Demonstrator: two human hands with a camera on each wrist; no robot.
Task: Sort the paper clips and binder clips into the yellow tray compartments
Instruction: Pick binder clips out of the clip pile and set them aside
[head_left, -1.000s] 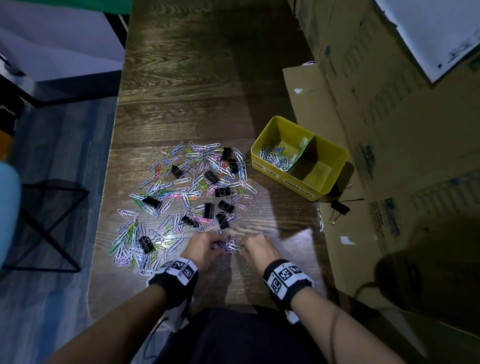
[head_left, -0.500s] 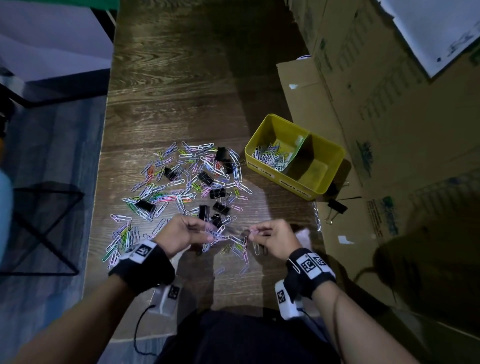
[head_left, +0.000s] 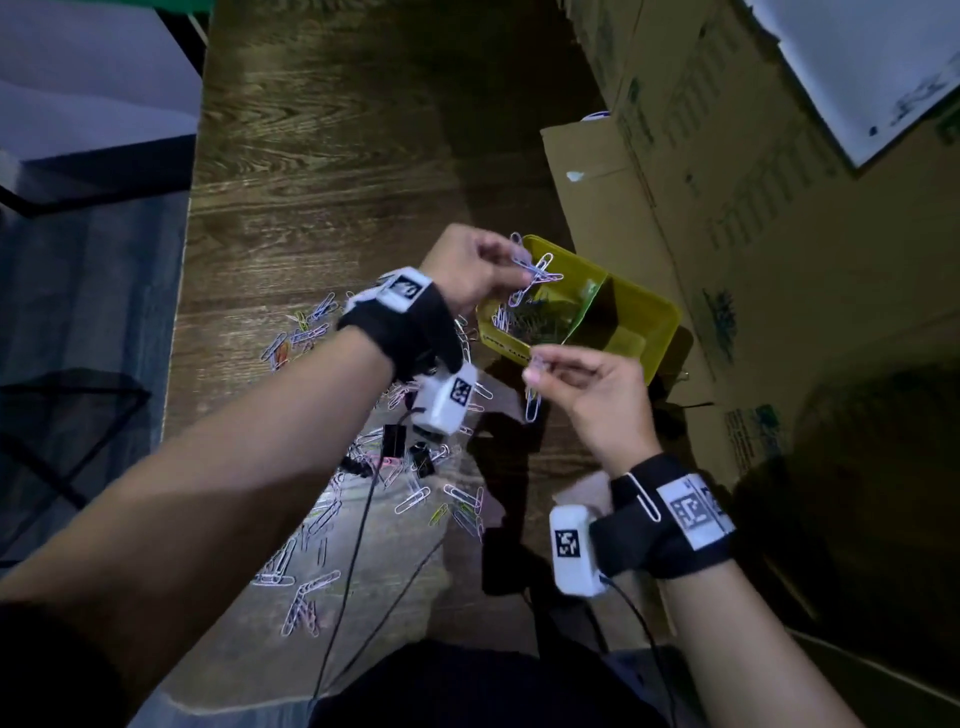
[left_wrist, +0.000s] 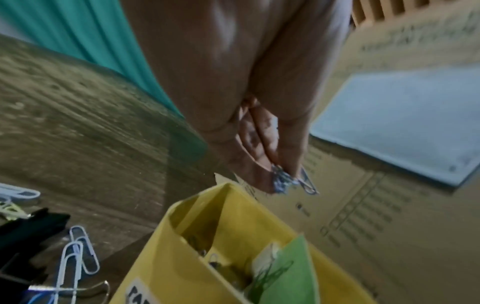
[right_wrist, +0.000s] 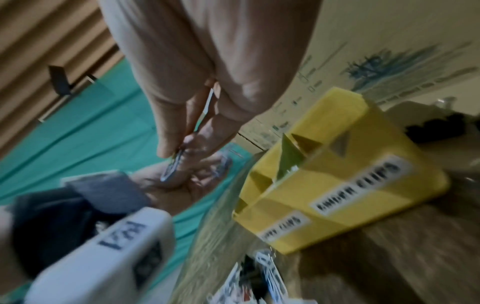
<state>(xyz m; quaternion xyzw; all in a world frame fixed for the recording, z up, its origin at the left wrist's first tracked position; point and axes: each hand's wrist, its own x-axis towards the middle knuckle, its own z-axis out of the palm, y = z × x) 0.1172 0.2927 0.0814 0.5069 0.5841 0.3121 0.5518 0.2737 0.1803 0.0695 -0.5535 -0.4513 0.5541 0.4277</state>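
The yellow tray (head_left: 660, 322) stands at the table's right side, split by a green divider (head_left: 592, 306). Its left compartment holds a heap of paper clips (head_left: 530, 319). My left hand (head_left: 511, 262) hovers over that compartment and pinches a bunch of paper clips (head_left: 537, 273), seen also in the left wrist view (left_wrist: 285, 182). My right hand (head_left: 535, 366) is just in front of the tray and pinches a few paper clips (head_left: 532, 405) that hang down; the right wrist view shows the pinched clip (right_wrist: 172, 164). Black binder clips (head_left: 395, 439) lie among loose clips (head_left: 462, 499) on the table.
Cardboard boxes (head_left: 727, 208) stand close behind and right of the tray. The table's left edge (head_left: 187, 260) drops to the floor. Thin black cables (head_left: 358, 545) hang from my wrist cameras. One paper clip (head_left: 641, 493) is stuck on my right wristband.
Both hands lifted off the pile with paper clips and moved forward and right to the tray. The left hand now hangs over the left compartment.
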